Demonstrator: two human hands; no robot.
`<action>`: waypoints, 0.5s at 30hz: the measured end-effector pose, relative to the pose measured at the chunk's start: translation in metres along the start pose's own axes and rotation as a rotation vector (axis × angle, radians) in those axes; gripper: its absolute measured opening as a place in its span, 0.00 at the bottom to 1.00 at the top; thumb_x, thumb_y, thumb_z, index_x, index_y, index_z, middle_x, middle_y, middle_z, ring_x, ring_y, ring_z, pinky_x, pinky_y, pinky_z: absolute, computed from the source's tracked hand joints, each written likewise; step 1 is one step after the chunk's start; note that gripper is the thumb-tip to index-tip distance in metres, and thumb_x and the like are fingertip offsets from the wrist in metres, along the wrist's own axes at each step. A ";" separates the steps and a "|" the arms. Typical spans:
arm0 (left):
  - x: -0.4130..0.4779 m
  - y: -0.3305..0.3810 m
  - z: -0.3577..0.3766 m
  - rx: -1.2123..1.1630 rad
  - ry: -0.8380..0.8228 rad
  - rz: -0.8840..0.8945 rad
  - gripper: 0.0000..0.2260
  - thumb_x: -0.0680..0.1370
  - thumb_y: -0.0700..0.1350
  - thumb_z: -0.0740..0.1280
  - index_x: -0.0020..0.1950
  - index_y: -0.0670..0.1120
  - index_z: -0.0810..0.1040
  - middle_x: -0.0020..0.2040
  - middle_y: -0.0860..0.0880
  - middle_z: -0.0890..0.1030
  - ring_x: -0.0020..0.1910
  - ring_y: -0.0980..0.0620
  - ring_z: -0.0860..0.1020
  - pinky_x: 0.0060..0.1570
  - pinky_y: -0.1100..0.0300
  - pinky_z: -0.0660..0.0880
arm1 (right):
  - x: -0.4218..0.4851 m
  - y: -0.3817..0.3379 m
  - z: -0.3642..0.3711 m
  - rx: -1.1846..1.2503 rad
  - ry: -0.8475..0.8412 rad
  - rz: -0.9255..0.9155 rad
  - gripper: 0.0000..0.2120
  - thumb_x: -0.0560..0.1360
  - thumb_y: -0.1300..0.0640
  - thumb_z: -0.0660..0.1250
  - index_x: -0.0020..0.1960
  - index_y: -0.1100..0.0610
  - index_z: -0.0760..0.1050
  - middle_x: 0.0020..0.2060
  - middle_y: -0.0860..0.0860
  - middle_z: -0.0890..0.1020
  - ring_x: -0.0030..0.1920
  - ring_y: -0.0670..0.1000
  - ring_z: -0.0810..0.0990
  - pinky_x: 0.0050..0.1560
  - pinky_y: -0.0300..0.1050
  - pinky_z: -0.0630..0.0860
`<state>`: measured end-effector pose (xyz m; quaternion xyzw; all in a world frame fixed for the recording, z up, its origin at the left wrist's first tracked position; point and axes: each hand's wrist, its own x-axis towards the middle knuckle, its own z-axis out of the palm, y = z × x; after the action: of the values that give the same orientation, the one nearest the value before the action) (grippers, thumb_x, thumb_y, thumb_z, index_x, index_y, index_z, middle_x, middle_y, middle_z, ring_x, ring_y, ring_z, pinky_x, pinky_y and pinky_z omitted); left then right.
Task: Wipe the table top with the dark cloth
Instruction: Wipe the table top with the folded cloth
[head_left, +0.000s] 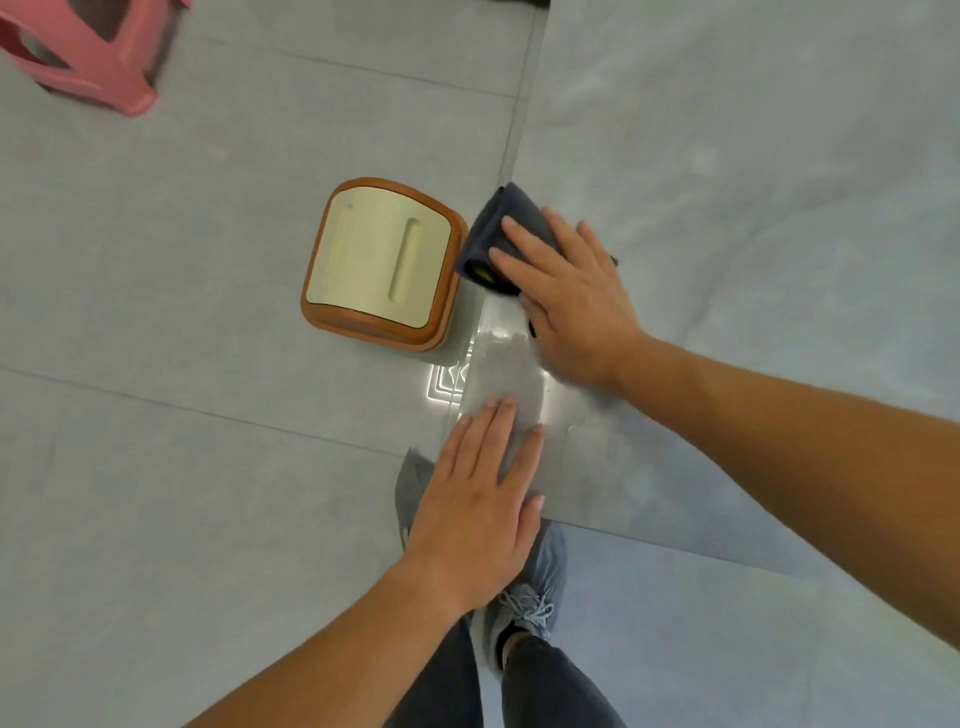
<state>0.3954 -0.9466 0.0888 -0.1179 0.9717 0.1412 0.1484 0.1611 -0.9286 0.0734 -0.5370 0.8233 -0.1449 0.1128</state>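
The glossy grey table top (727, 182) fills the right half of the head view, with its left edge running down the middle. A folded dark grey cloth (493, 228) with a yellow tag lies at that edge. My right hand (566, 296) presses flat on the cloth, fingers spread over it. My left hand (478, 509) lies flat and empty on the table's near left corner, fingers together and pointing away from me.
A brown bin with a pale swing lid (382, 265) stands on the tiled floor right beside the table edge, close to the cloth. A pink plastic stool (88, 57) is at the far left. My grey shoes (530, 597) show below the table corner.
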 end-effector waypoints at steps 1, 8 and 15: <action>-0.003 0.002 0.001 -0.001 0.000 -0.020 0.28 0.83 0.55 0.50 0.81 0.45 0.55 0.81 0.39 0.48 0.81 0.42 0.44 0.76 0.45 0.47 | -0.020 -0.001 0.001 -0.023 -0.049 -0.128 0.25 0.81 0.58 0.59 0.77 0.48 0.65 0.79 0.49 0.61 0.80 0.61 0.52 0.78 0.63 0.48; -0.029 0.010 0.010 -0.007 -0.023 -0.066 0.30 0.83 0.56 0.49 0.82 0.44 0.49 0.82 0.39 0.45 0.81 0.41 0.44 0.77 0.43 0.54 | -0.078 0.044 -0.023 -0.009 -0.066 -0.090 0.23 0.80 0.56 0.56 0.75 0.53 0.70 0.77 0.52 0.66 0.78 0.63 0.59 0.74 0.67 0.58; -0.031 0.012 0.004 -0.038 -0.013 -0.088 0.28 0.82 0.56 0.49 0.80 0.44 0.56 0.81 0.40 0.50 0.81 0.43 0.46 0.77 0.43 0.54 | -0.160 -0.009 0.005 0.025 -0.050 -0.080 0.25 0.79 0.57 0.58 0.76 0.51 0.67 0.78 0.51 0.63 0.79 0.62 0.54 0.76 0.66 0.55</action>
<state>0.4223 -0.9282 0.0978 -0.1622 0.9617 0.1538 0.1585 0.2341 -0.7860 0.0773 -0.5713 0.7963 -0.1463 0.1343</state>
